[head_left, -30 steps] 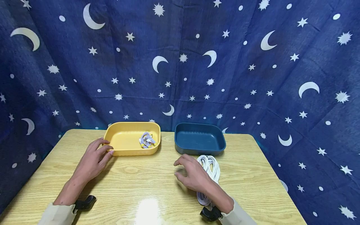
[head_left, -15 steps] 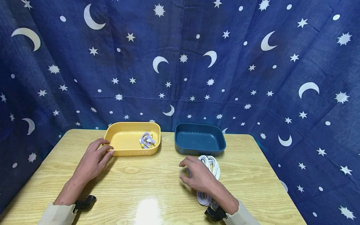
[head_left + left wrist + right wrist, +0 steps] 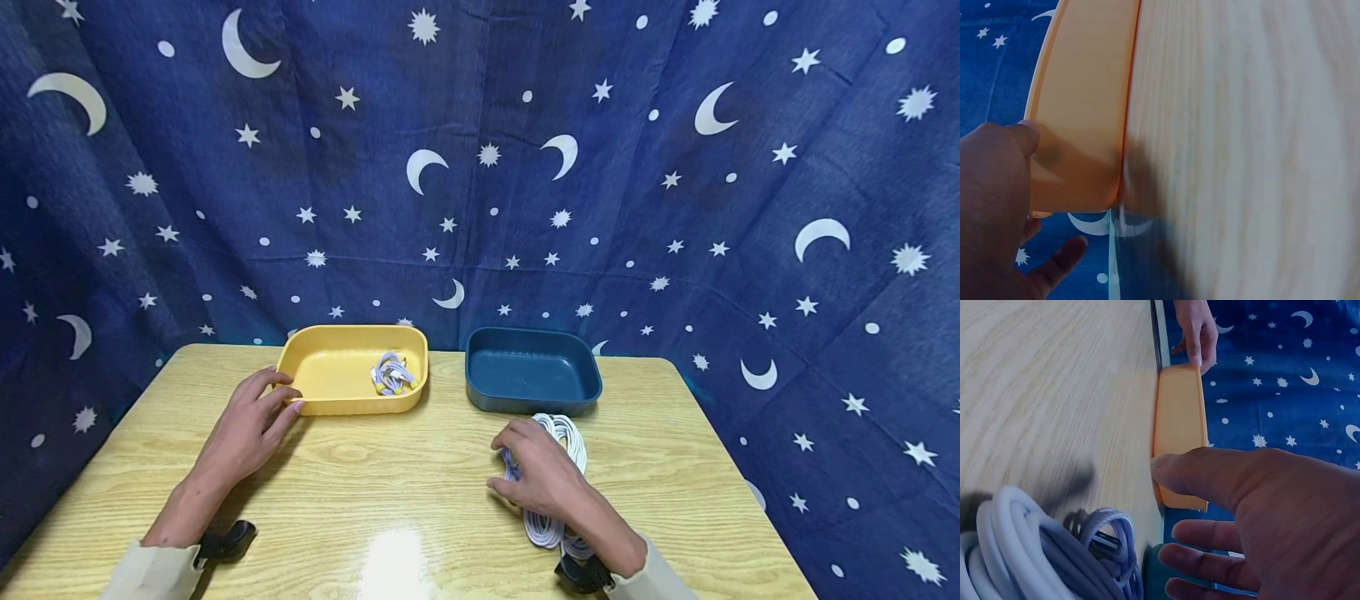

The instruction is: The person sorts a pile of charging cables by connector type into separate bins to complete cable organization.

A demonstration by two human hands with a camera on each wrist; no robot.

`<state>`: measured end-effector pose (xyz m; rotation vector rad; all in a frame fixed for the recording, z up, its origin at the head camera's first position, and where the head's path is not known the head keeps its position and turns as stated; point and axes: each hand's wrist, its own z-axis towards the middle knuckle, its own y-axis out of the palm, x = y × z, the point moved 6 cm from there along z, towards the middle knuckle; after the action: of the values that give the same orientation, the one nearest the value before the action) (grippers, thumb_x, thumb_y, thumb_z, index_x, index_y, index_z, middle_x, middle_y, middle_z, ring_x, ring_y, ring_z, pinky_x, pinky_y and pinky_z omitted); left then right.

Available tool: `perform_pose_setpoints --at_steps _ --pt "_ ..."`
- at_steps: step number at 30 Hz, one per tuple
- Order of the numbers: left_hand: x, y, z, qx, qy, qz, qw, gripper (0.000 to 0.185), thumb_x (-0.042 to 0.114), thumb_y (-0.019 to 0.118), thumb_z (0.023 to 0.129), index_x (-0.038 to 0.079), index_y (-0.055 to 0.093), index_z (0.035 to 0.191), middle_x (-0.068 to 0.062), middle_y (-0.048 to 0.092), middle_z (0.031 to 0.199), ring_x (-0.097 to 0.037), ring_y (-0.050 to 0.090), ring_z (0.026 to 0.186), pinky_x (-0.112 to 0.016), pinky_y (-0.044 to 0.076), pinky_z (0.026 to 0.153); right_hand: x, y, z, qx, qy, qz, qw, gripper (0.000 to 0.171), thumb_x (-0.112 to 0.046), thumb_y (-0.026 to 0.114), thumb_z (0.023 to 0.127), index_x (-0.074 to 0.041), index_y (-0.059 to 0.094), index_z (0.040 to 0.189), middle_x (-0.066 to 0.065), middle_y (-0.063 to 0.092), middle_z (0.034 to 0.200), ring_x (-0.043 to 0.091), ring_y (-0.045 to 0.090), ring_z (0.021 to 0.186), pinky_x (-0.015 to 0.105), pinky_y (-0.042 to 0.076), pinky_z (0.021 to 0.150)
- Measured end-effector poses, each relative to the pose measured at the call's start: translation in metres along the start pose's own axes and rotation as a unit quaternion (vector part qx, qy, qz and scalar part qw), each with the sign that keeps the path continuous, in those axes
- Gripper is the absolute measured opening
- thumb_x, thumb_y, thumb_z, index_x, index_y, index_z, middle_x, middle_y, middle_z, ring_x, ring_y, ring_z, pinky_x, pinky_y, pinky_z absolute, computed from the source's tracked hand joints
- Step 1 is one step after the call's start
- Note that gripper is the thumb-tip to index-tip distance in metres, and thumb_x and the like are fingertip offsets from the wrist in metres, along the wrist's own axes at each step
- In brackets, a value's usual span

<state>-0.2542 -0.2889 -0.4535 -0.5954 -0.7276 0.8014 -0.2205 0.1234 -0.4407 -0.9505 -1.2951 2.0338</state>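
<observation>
Bench [image 3: 405, 475], reading 12 o'clock as the curtain [image 3: 480, 208]. Cable bunch at 3 to 4 o'clock: white coil [image 3: 574, 446] farthest, lavender coil [image 3: 540, 530] nearer the person, lavender loop [image 3: 511, 464] showing between thumb and fingers of the right grip [image 3: 545, 477]. That grip hangs over the bunch, thumb and fingers well parted, nothing held; whether it brushes the loop, cannot tell.

Main hazard, as I judge it: entanglement. Coils lie close and partly hidden under the hand, so a pinch taking in two strands would likely drag a neighbour along. Right wrist view shows a metal plug [image 3: 1107, 540] on a loop beside thick pale turns; such an end could snag during a lift. No tie that I can make out, so a coil held by one strand may unwind. Black wrist camera [image 3: 583, 575] sits close by the lavender coil and could catch it.

Blue tray [image 3: 532, 402], 1 o'clock, just beyond the white coil: too low a reach toward 12 could knock it.

Yellow tray [image 3: 330, 379], 11 o'clock, near the bench's far edge. Left grip [image 3: 243, 429] lightly pinches its 7 o'clock corner. Hard pressure there might skid or tilt it, sliding the small cable [image 3: 393, 375] lying at its 3 o'clock side.
</observation>
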Motion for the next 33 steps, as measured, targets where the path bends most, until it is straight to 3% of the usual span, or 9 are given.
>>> perform_pose_setpoints --at_steps 6,15,26,33 --pt "0.001 -0.001 0.001 -0.001 0.000 0.001 1.0000 0.004 0.010 0.077 0.097 0.008 0.075 0.099 -0.017 0.062 0.123 -0.047 0.049 0.133 -0.064 0.036 0.111 0.002 -0.002 -0.003 -0.004 0.009 -0.032 0.999 0.041 -0.035 0.095 0.074 -0.011 0.074 0.100 -0.002 0.065 0.102 0.019 0.062 0.101 0.042 0.055 0.092" --pt "-0.001 0.000 0.002 -0.003 -0.001 0.001 1.0000 0.004 0.011 0.076 0.098 0.008 0.075 0.099 -0.017 0.062 0.123 -0.047 0.048 0.134 -0.063 0.034 0.114 0.001 -0.002 -0.010 -0.009 0.008 -0.066 0.998 0.045 -0.040 0.098 0.066 -0.021 0.058 0.071 -0.009 0.052 0.088 0.012 0.050 0.084 0.034 0.049 0.079" --pt "-0.001 0.003 -0.001 -0.009 -0.007 0.001 0.9999 0.005 0.011 0.074 0.099 0.006 0.074 0.100 -0.018 0.061 0.123 -0.048 0.047 0.133 -0.064 0.034 0.115 -0.002 0.003 -0.013 -0.023 -0.017 -0.068 0.997 0.042 -0.029 0.099 0.065 -0.023 0.057 0.065 -0.007 0.052 0.091 0.014 0.050 0.087 0.034 0.048 0.080" --pt "0.000 0.001 0.000 -0.007 -0.011 -0.003 0.9999 0.005 0.011 0.076 0.098 0.006 0.075 0.100 -0.018 0.062 0.123 -0.047 0.047 0.134 -0.064 0.034 0.115 -0.006 0.006 -0.014 -0.023 -0.028 -0.093 0.995 0.040 -0.023 0.095 0.067 -0.025 0.056 0.061 -0.004 0.057 0.099 0.016 0.054 0.093 0.036 0.052 0.087"
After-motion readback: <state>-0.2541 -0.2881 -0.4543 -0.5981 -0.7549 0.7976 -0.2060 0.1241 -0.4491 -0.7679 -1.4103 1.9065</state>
